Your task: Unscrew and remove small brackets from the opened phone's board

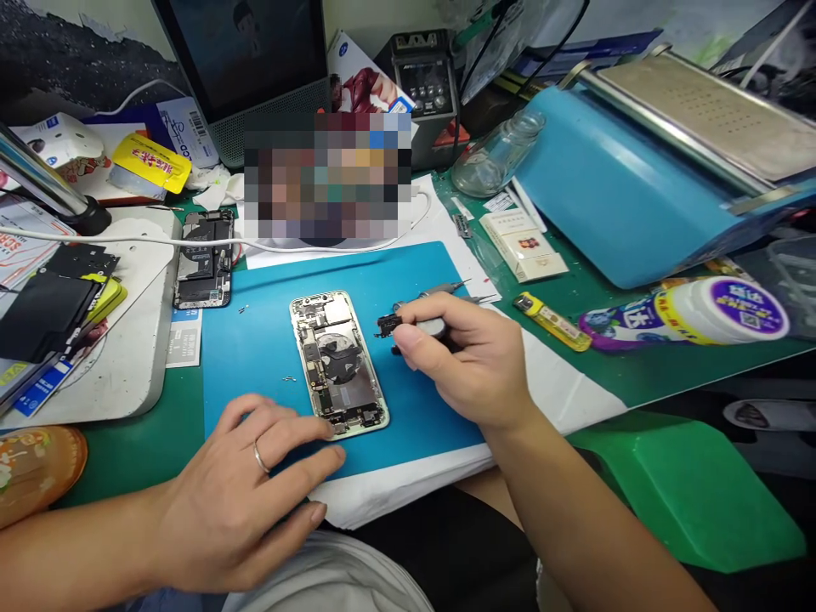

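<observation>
An opened phone (344, 361), its board and inner parts bare, lies on the blue mat (255, 340). My left hand (255, 493) rests flat with fingers spread, and one fingertip is at the phone's lower left edge. To the right of the phone, my right hand (472, 357) is closed, thumb against fingers, on a small black phone part (388, 325). A grey rounded piece (432, 327) also shows between those fingers; its kind is unclear. Just behind this hand lie thin metal-tipped tools (446, 289), partly hidden. Tiny screws (289, 378) lie left of the phone.
Another opened phone (204, 259) is at the back left, beside a white device (144, 374) with parts on it. A white cable (286, 248) crosses behind the mat. Rightward are a cigarette box (523, 245), a yellow lighter-like object (553, 323), a gum bottle (682, 314) and a glass jar (484, 166).
</observation>
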Demonstrator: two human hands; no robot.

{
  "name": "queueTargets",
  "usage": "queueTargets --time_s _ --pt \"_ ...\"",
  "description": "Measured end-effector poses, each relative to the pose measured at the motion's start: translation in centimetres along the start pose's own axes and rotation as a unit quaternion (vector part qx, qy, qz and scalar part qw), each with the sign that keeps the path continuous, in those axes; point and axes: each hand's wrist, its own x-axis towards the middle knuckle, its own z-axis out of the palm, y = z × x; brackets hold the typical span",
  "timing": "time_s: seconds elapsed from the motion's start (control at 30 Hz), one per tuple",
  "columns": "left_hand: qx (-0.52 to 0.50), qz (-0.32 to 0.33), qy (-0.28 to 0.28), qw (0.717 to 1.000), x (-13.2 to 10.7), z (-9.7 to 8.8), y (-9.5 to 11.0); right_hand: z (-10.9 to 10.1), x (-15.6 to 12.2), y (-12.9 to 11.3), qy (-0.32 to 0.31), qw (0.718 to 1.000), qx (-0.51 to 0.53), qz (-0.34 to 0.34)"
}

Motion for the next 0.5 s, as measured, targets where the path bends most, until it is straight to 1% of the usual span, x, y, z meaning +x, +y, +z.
queueTargets --time_s 0.03,0.1,0.13,0.2,0.27,0.37,0.43,0.5 --pt "-0.013 0.02 0.003 1.0 0.0 -0.1 0.0 0.1 0.1 -0.1 -0.012 0.999 -0.02 -0.026" --pt "-0.03 0.062 -0.002 0.998 0.1 -0.2 0.0 0.6 0.4 -0.6 -0.063 0.988 -0.092 -0.11" --pt "-0.03 0.082 -0.008 0.996 0.1 -0.3 0.0 0.9 0.6 -1.0 -0.094 0.973 -0.136 -0.159" --pt "-0.018 0.104 -0.019 0.994 0.2 -0.3 0.1 1.9 1.3 -1.7 -0.145 0.935 -0.218 -0.241" --pt "0.002 0.102 -0.025 0.994 0.3 -0.2 0.1 3.0 2.1 -2.4 -0.173 0.903 -0.274 -0.282" --pt "0.017 0.087 -0.026 0.996 0.2 0.2 0.1 4.5 3.7 -3.2 -0.22 0.872 -0.327 -0.289" --pt "0.015 0.079 -0.03 0.996 0.0 0.4 0.0 5.0 4.7 -3.8 -0.27 0.86 -0.344 -0.263" --pt "0.011 0.074 -0.036 0.997 -0.1 0.6 -0.1 5.3 5.6 -4.5 -0.328 0.853 -0.345 -0.215"
